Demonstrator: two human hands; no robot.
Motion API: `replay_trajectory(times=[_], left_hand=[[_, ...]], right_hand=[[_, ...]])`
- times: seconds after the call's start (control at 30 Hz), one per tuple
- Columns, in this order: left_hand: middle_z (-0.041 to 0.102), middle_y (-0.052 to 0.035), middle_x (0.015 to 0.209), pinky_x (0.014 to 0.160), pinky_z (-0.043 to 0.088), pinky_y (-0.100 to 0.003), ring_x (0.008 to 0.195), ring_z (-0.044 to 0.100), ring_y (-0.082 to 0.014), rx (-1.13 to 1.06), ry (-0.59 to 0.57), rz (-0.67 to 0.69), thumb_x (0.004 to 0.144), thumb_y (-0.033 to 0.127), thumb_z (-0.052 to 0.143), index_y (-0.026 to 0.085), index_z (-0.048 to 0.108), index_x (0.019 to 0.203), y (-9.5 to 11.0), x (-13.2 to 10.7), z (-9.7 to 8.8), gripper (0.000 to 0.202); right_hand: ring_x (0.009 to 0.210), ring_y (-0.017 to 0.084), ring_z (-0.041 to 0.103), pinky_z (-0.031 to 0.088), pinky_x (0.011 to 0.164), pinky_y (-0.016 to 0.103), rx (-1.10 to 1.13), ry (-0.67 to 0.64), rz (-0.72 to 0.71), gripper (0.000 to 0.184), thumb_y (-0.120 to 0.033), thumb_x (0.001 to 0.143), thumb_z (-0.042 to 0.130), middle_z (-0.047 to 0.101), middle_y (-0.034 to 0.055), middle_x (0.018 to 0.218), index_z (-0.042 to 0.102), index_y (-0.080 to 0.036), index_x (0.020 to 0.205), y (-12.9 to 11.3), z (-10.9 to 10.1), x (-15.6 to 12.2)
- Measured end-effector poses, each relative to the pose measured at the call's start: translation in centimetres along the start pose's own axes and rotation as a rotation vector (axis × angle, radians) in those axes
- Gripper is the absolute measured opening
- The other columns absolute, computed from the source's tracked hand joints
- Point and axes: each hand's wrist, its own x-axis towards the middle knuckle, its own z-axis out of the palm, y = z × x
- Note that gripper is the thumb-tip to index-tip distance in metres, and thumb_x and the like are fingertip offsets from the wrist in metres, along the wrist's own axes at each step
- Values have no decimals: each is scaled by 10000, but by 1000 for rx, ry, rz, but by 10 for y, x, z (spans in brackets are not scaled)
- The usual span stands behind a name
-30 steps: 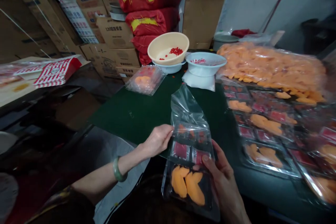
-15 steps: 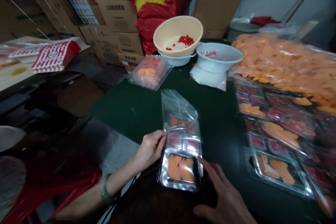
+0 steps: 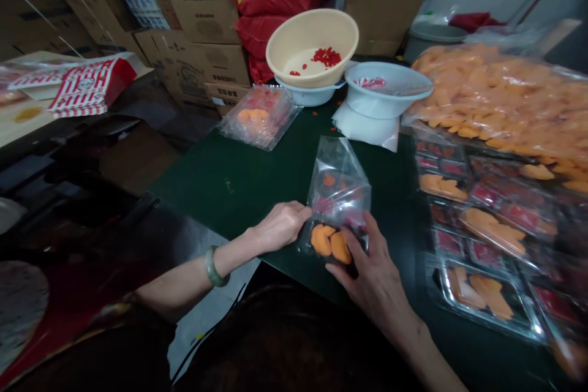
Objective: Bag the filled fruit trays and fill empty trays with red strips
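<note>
While both hands meet near the close edge of a dark green work table (image 3: 229, 196), a clear plastic bag (image 3: 339, 180) lies on it, slipped over a black tray (image 3: 328, 245) of orange slices (image 3: 320, 240) and red pieces (image 3: 324, 203). The left hand (image 3: 280, 225), a jade bangle (image 3: 212, 266) on its wrist, sits narrow against the tray's left end, though whether it grips is hard to tell. The right hand (image 3: 372, 275) spreads wide, fingertips on the tray's near side, apparently steadying it on the table. Filled trays (image 3: 482, 294) crowd the right, beside a large bag of orange pieces (image 3: 496, 98); farther off stand a cream basin (image 3: 312, 43) holding red bits and a white bowl (image 3: 388, 89).
</note>
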Motion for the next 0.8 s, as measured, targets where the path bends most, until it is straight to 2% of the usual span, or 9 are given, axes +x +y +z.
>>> replay_trajectory(times=[0.1,0.17,0.27,0.43,0.53,0.6,0.7,0.8], left_hand=[[493,-28,655,529,351,-240,596,464,-135,52,2,8,837,82,340,165,451,699,0,4,-2,196],[492,-26,636,512,342,-239,573,460,-131,81,8,1,834,75,335,160,456,702,2,2,0,199],[511,-29,621,513,358,-237,580,490,-139,126,69,-6,831,67,327,145,494,757,10,-5,8,199],[521,-15,591,504,363,-229,540,496,-125,151,317,-85,803,99,379,153,515,757,24,-29,30,153],[513,5,569,500,358,-213,508,489,-106,82,448,-232,765,103,420,165,523,754,24,-49,35,120],[508,26,562,487,353,-199,463,465,-86,-28,474,-389,781,124,422,169,532,828,22,-59,31,127],[558,23,594,459,357,-192,440,473,-83,-229,417,-604,840,211,410,150,502,1038,17,-56,18,227],[612,-14,627,435,380,-200,441,524,-104,-452,331,-708,859,347,431,110,437,1194,13,-31,8,410]], right_hand=[[991,306,461,495,683,396,-64,-18,21,426,-364,845,503,395,187,1299,492,-151,1214,6,2,22],[929,285,464,478,629,346,-123,-19,56,336,-347,861,481,514,156,1131,549,-150,1125,8,6,36],[861,245,486,437,586,298,-189,-18,122,208,-298,874,463,548,124,972,587,-145,944,4,13,54],[731,185,512,332,490,273,-279,-38,157,127,-245,865,481,547,75,905,562,-168,924,-11,19,68],[739,195,503,325,500,269,-305,-34,135,130,-252,860,485,543,82,886,574,-168,905,-12,15,62],[814,228,495,364,568,284,-334,8,117,142,-264,836,523,538,113,956,585,-163,914,-7,13,53],[878,270,485,387,640,325,-392,114,188,234,-267,808,562,524,162,1063,580,-146,1008,6,13,40],[765,230,523,362,571,290,-370,131,218,234,-162,839,477,592,118,852,567,-131,1053,16,16,37]])
